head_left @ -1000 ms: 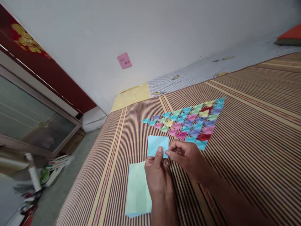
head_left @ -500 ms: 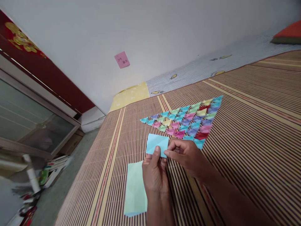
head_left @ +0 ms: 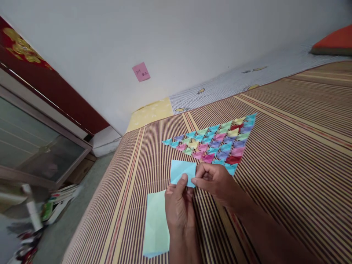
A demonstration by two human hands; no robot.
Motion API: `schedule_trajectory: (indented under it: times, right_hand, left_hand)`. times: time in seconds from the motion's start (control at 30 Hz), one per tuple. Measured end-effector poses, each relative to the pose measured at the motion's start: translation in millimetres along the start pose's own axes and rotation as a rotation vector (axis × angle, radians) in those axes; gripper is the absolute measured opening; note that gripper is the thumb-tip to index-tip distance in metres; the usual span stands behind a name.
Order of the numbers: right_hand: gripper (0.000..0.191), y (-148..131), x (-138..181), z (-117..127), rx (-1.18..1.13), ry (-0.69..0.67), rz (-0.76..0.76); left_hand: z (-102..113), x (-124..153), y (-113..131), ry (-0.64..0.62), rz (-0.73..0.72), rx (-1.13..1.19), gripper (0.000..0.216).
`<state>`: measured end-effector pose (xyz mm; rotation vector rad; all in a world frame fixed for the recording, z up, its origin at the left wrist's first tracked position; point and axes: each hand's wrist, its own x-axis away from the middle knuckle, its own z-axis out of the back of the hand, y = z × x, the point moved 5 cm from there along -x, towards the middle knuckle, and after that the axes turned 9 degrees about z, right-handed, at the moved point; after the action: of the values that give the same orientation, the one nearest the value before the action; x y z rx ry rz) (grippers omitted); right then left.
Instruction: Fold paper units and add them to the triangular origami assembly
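Note:
A light blue sheet of paper [head_left: 181, 170], roughly square, is held up over the striped mat. My left hand [head_left: 180, 205] grips it from below, thumb on its face and fingers behind. With thumb and forefinger, my right hand [head_left: 210, 178] pinches its lower right edge. Beyond the hands lies a triangle of small folded paper pieces [head_left: 202, 147] in blue, green, pink, yellow, purple and red, set in rows. Left of my left wrist, a stack of paper [head_left: 156, 223] shows a pale green sheet on top and blue beneath; the wrist covers its right side.
The striped mat [head_left: 288, 146] covers the bed up to a patterned cloth [head_left: 214, 90] along the wall. A pink note [head_left: 141, 72] is stuck on the wall. An orange cushion [head_left: 334, 40] lies far right. Clutter [head_left: 59, 201] sits on the floor at left, below a glass-paned door [head_left: 35, 139].
The view has shifted slightly. Both hands keep their hold on the blue paper, with hardly any movement of the fingers.

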<state>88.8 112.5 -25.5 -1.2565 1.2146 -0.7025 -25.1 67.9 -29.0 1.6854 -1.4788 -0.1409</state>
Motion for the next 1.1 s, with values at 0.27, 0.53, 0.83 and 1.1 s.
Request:
schedule_trajectory:
  times: [0.27, 0.53, 0.83, 1.1]
  right_hand:
    - [0.024, 5.1, -1.9, -1.2, -0.193, 0.057, -0.084]
    - [0.033, -4.2, -1.6, 10.0, -0.106, 0.058, -0.051]
    - [0.021, -4.8, -3.6, 19.7, -0.141, -0.077, -0.062]
    - [0.023, -13.7, -0.2, 17.1, -0.040, -0.030, 0.004]
  left_hand:
    - [3.9, -0.5, -4.6, -0.021, -0.071, -0.096, 0.028]
    - [2.1, 2.4, -1.9, -0.043, -0.058, -0.151, 0.027]
    - [-8.8, 8.8, -1.5, -0.219, -0.055, -0.296, 0.014]
    - [2.3, 7.0, 7.6, -0.057, -0.225, -0.277, 0.022]
